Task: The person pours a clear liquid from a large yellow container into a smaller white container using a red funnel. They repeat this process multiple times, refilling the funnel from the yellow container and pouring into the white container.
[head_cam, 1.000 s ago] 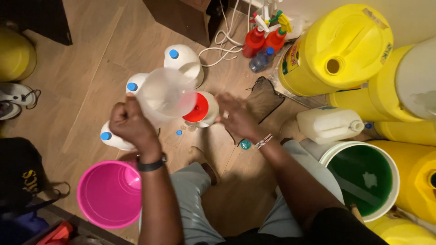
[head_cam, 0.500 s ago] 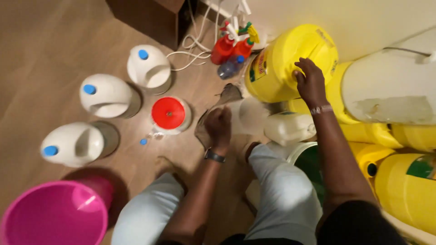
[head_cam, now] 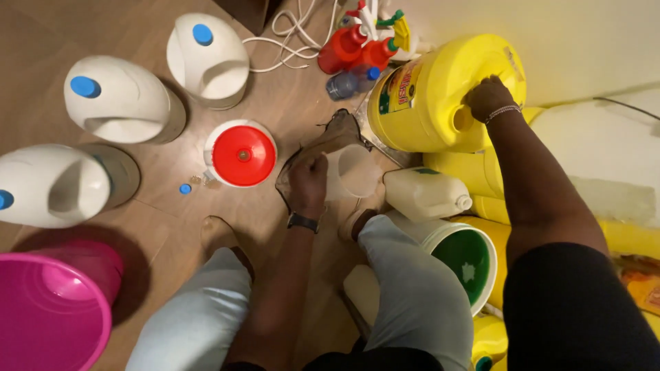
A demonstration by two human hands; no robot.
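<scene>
Moved: both hands; the left hand [head_cam: 307, 180] now holds the clear jug lower, next to the big yellow drum [head_cam: 440, 96], and the right hand [head_cam: 487, 96] sits further over on the drum's top.
White bottles: three with blue caps [head_cam: 117, 103], standing left of the drum.
Red funnel: one [head_cam: 243, 155], on a white container, between the bottles and the drum.
Spray bottles: two red ones [head_cam: 340, 49], just behind the drum.
Clear jug: one [head_cam: 354, 172], in front of the drum, low near the floor.
Left hand pose: fingers closed around the jug's handle, wrist with a dark watch.
Right hand pose: arm stretched out, fingers curled and gripping the drum beside its round opening.
Green bucket: one [head_cam: 464, 255], in front of the drum.
Pink bucket: one [head_cam: 48, 309], far left of the drum.
</scene>
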